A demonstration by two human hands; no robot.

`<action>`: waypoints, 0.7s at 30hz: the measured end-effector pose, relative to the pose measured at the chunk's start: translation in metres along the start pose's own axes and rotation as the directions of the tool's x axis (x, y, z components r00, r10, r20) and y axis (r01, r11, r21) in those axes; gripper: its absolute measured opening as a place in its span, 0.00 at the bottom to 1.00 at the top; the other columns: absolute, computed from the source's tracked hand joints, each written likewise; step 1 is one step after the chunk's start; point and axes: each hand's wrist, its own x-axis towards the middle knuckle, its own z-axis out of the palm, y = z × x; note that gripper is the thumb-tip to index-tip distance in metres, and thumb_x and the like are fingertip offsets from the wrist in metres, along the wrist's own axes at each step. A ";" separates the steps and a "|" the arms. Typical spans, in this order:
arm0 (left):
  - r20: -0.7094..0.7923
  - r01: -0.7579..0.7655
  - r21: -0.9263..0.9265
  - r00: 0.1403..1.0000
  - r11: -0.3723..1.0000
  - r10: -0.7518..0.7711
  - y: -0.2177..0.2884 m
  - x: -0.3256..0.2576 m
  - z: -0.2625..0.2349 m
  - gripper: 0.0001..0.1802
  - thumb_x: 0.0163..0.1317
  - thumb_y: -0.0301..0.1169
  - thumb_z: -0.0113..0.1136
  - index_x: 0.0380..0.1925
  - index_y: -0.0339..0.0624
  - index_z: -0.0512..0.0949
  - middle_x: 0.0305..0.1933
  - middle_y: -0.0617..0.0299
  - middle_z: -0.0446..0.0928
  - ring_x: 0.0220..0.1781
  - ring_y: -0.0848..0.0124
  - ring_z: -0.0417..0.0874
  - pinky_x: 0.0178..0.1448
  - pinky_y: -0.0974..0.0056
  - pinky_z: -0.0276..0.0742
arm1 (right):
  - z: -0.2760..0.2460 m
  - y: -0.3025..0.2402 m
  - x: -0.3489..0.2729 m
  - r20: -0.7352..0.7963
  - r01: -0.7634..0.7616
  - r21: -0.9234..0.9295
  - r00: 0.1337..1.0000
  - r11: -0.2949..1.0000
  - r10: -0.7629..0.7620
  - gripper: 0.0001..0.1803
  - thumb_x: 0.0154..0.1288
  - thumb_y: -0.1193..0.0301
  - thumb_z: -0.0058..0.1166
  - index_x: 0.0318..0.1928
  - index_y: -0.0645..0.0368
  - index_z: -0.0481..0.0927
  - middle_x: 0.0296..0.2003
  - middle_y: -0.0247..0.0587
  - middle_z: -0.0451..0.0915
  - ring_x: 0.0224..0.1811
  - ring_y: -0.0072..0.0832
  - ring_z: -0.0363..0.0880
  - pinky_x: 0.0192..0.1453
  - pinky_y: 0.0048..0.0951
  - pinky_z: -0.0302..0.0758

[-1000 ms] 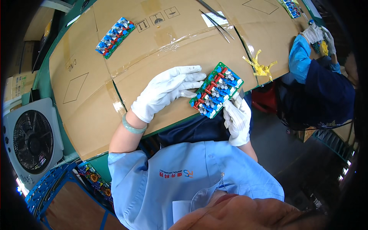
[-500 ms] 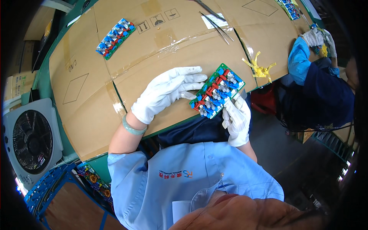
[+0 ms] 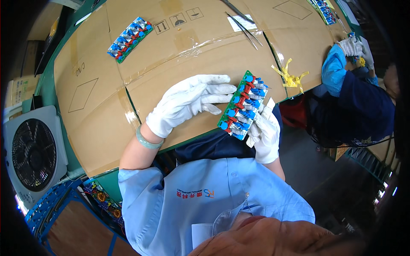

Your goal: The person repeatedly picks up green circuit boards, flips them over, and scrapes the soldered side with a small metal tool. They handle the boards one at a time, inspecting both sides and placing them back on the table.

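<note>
A green circuit board [image 3: 232, 112] crowded with red, blue and silver parts is held tilted above the table's near edge. My right hand [image 3: 266, 137], in a white glove, grips it along its right side; the fingers are partly behind the board. My left hand [image 3: 183, 101], also gloved in white, has its fingers stretched out towards the board's left edge. Its fingertips come very close to that edge, and whether they touch it I cannot tell. Beyond my left hand, a second board [image 3: 130, 39] of the same kind lies flat on the cardboard.
Cardboard [image 3: 171, 64] covers the table. Tweezers [image 3: 245, 31] and a dark metal tool [image 3: 237, 10] lie over a white paper [image 3: 241, 24] at the far side. Yellow strips [image 3: 292, 79] sit at right. A fan [image 3: 34, 149] stands left. A co-worker's gloved hand [image 3: 352, 46] works at far right.
The board in my right hand has turned to stand more steeply, its lower end swinging right and nearer. My left hand has shifted slightly right, fingers still stretched out.
</note>
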 end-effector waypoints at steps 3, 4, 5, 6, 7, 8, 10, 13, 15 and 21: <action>0.030 -0.004 -0.020 1.000 1.000 0.005 -0.001 0.000 -0.002 0.37 0.73 0.43 0.52 0.71 0.26 0.57 0.68 0.38 0.69 0.68 0.53 0.74 0.56 0.65 0.74 | 0.002 -0.002 0.000 0.011 -0.014 0.012 1.000 1.000 0.014 0.23 0.73 0.71 0.51 0.63 0.71 0.70 0.41 0.35 0.81 0.21 0.12 0.66 0.22 0.15 0.60; 0.042 -0.006 -0.025 0.999 1.000 0.007 -0.001 0.000 -0.002 0.37 0.73 0.43 0.52 0.70 0.26 0.57 0.68 0.38 0.69 0.68 0.53 0.74 0.56 0.64 0.74 | 0.003 -0.002 0.000 0.018 -0.019 0.018 1.000 1.000 0.019 0.24 0.73 0.71 0.51 0.64 0.71 0.70 0.41 0.35 0.81 0.21 0.12 0.66 0.23 0.15 0.60; 0.043 -0.005 -0.033 0.999 0.999 0.006 -0.002 0.000 -0.003 0.37 0.73 0.43 0.52 0.70 0.26 0.58 0.68 0.38 0.69 0.68 0.53 0.74 0.56 0.64 0.74 | 0.003 -0.001 0.000 0.014 -0.018 0.010 1.000 1.000 0.017 0.24 0.73 0.71 0.51 0.64 0.71 0.70 0.41 0.35 0.81 0.22 0.12 0.66 0.23 0.14 0.61; 0.043 -0.004 -0.042 0.999 0.999 0.005 -0.003 -0.001 -0.003 0.37 0.73 0.43 0.52 0.70 0.26 0.58 0.68 0.38 0.69 0.68 0.53 0.75 0.56 0.63 0.74 | 0.003 0.000 -0.001 0.010 -0.016 0.002 1.000 1.000 0.016 0.24 0.72 0.71 0.51 0.64 0.70 0.70 0.42 0.35 0.81 0.22 0.12 0.66 0.24 0.14 0.61; 0.043 -0.002 -0.054 0.999 0.999 0.004 -0.003 -0.002 -0.003 0.36 0.73 0.43 0.52 0.70 0.26 0.58 0.68 0.38 0.70 0.67 0.53 0.75 0.56 0.63 0.74 | 0.004 0.000 -0.001 0.004 -0.016 -0.007 1.000 1.000 0.016 0.24 0.72 0.71 0.52 0.64 0.70 0.70 0.42 0.35 0.81 0.23 0.12 0.66 0.24 0.14 0.61; 0.043 -0.002 -0.055 0.999 0.998 0.004 -0.002 -0.002 -0.002 0.36 0.73 0.42 0.52 0.70 0.26 0.58 0.68 0.38 0.70 0.67 0.53 0.75 0.56 0.62 0.74 | 0.005 -0.001 -0.001 -0.003 -0.021 -0.024 1.000 0.999 0.021 0.24 0.72 0.71 0.52 0.64 0.70 0.71 0.42 0.35 0.81 0.23 0.12 0.66 0.25 0.14 0.61; 0.045 0.000 -0.057 0.999 0.998 0.002 -0.001 -0.002 -0.001 0.35 0.73 0.42 0.52 0.70 0.25 0.58 0.67 0.38 0.70 0.66 0.54 0.76 0.56 0.62 0.74 | 0.008 -0.003 -0.002 -0.017 -0.028 -0.055 0.999 0.998 0.027 0.24 0.72 0.70 0.53 0.63 0.69 0.71 0.41 0.34 0.81 0.24 0.11 0.66 0.25 0.14 0.61; 0.039 0.000 -0.044 0.999 0.999 0.002 -0.001 -0.001 -0.002 0.35 0.74 0.41 0.51 0.70 0.25 0.59 0.67 0.38 0.71 0.66 0.54 0.76 0.55 0.62 0.74 | 0.004 0.000 -0.001 -0.040 -0.034 -0.091 0.999 0.995 0.031 0.24 0.71 0.70 0.55 0.63 0.69 0.71 0.41 0.33 0.80 0.23 0.11 0.66 0.24 0.14 0.61; 0.035 0.008 -0.070 0.999 0.997 -0.006 -0.003 -0.001 -0.004 0.34 0.74 0.41 0.51 0.69 0.25 0.59 0.67 0.38 0.71 0.65 0.54 0.76 0.55 0.63 0.74 | 0.006 -0.001 -0.001 -0.031 -0.022 -0.073 0.999 0.997 0.019 0.24 0.71 0.70 0.56 0.62 0.69 0.72 0.37 0.32 0.79 0.21 0.11 0.66 0.23 0.14 0.61; 0.019 -0.006 -0.064 1.000 0.998 0.007 -0.006 -0.001 -0.006 0.34 0.74 0.40 0.51 0.69 0.26 0.60 0.67 0.39 0.71 0.65 0.55 0.77 0.55 0.63 0.75 | 0.004 0.000 0.000 -0.057 0.048 -0.140 0.997 0.989 -0.056 0.19 0.71 0.71 0.57 0.57 0.68 0.74 0.25 0.30 0.75 0.16 0.14 0.64 0.18 0.16 0.60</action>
